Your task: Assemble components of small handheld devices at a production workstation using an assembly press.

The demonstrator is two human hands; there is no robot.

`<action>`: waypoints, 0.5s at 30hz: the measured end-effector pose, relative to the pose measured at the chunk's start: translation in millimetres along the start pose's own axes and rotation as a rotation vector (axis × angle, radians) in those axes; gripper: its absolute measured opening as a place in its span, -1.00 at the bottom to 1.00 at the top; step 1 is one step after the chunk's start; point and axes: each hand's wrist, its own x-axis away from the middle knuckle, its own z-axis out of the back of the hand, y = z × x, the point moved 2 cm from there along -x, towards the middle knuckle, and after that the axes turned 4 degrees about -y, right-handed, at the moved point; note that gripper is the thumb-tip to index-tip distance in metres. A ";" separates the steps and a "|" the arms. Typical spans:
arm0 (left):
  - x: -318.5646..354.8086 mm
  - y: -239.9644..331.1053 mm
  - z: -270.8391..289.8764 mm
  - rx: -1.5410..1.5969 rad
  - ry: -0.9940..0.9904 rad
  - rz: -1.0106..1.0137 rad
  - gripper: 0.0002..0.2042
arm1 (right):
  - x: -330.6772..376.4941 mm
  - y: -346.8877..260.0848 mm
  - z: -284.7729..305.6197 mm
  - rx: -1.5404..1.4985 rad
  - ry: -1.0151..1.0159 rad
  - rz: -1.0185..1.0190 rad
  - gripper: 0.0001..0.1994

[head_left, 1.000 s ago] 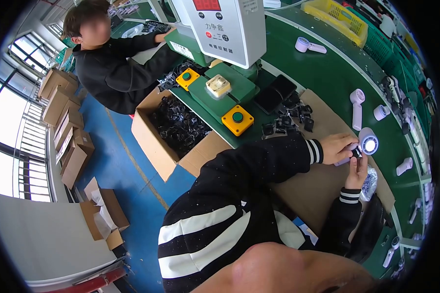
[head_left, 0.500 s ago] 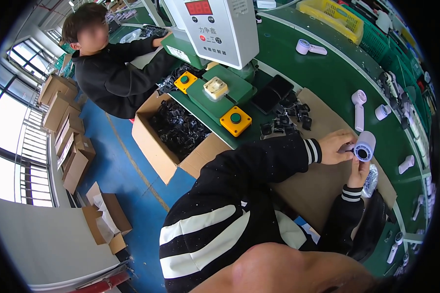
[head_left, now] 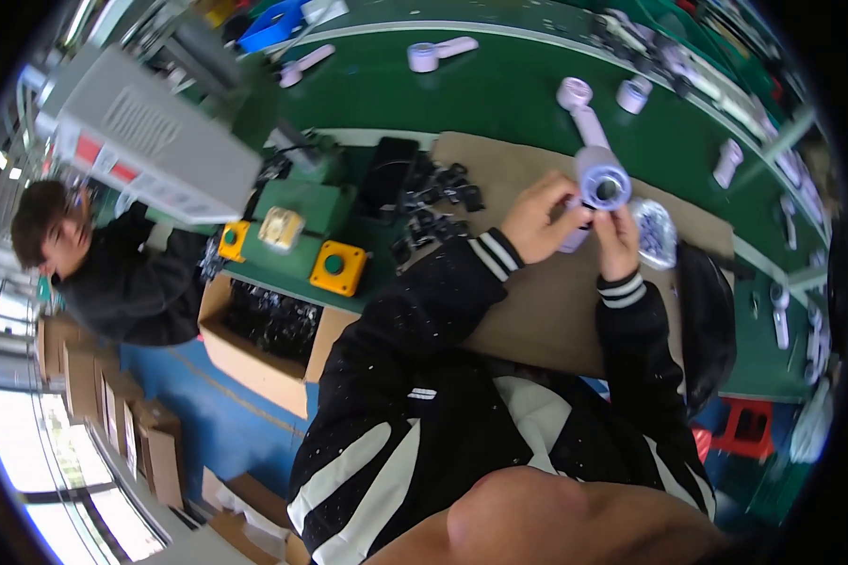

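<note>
Since 0.5 s ago the view has swung; the lilac handheld device [head_left: 598, 184] stays raised over the brown cardboard mat [head_left: 528, 301], round head now turned toward the camera, dark opening visible. Judgement: fitting or inspection at the head continues. Left hand [head_left: 535, 218] wraps the handle, fingers curled closed. Right hand [head_left: 616, 229] pinches at the head's lower rim; whether it grips a small part, cannot tell. Black small parts [head_left: 433, 202] lie left; clear bag [head_left: 655, 231] just right.

Pale lilac handheld fan body [head_left: 598, 184], round head facing up, above cardboard.
</note>
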 end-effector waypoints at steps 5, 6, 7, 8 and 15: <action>-2.1 -1.4 2.8 -0.021 0.214 0.130 -0.84 | 10.5 15.0 -16.9 -0.066 -0.145 -0.143 -0.47; -4.5 -2.2 5.0 -0.015 0.265 0.177 -0.83 | 17.4 25.6 -16.8 -0.110 -0.153 -0.198 -0.47; -5.8 -13.6 11.0 -0.015 0.311 0.253 -0.81 | 24.0 20.2 -20.2 -0.037 -0.198 -0.260 -0.46; -8.5 -26.3 16.9 -0.016 0.355 0.331 -0.78 | 27.8 13.5 -19.6 0.035 -0.240 -0.325 -0.45; -88.2 -134.0 59.4 0.188 0.257 0.882 -0.68 | -38.9 -118.2 33.3 0.425 -0.419 -0.091 -0.49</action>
